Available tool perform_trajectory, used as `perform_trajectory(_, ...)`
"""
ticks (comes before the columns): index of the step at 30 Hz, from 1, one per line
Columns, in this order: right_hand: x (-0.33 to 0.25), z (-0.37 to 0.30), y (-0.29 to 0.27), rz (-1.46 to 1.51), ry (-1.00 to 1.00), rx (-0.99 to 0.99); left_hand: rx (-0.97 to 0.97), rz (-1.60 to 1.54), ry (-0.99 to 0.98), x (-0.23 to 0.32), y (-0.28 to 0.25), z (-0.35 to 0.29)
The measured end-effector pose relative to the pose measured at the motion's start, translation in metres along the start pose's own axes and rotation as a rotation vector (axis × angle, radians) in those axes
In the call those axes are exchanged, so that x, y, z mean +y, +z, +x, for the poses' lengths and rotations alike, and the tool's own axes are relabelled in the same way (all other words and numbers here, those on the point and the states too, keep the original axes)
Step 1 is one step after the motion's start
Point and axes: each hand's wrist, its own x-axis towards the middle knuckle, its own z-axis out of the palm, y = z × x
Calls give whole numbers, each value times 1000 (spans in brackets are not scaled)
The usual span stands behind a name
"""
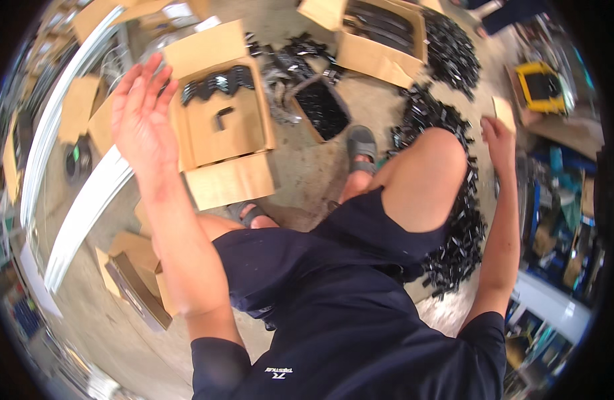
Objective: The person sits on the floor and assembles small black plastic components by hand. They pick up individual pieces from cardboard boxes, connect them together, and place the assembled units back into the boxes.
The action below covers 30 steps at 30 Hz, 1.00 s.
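My left hand [144, 117] is raised with its palm showing and fingers apart, holding nothing. It hangs by the left edge of an open cardboard box [227, 130]. Inside that box, several curved black pieces [220, 83] line the far side, and a small black angled piece [221, 119] lies on the bare bottom. Out to the far right, my right hand [501, 143] has curled fingers against a flat tan piece [503, 112] that looks like cardboard. Its fingertips are partly hidden and blurred.
Loose black pieces [447, 53] lie in heaps on the floor, one running beside my right leg. A bin of black pieces [321, 108] and another filled carton [380, 57] stand ahead. Long white strips [87, 200] lie left. A yellow-framed object [540, 87] sits right.
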Motion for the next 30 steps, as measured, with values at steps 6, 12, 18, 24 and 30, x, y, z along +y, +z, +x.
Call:
perform_trajectory(6,-289,80,165,129,-587,-334,274,-56,83,21,-30,9)
perform_trajectory(12,-383,70,368,-346,-812,-648,357,-115,90,30,-49,21)
perform_trajectory(18,-280,124,502,-652,-510,-699,337,-145,42,28,-53,28)
perform_trajectory(24,-281,115,493,-599,-79,-559,380,-180,38,30,-67,28)
perform_trajectory(30,-244,122,514,-610,-42,-536,239,-214,-24,20,-64,19)
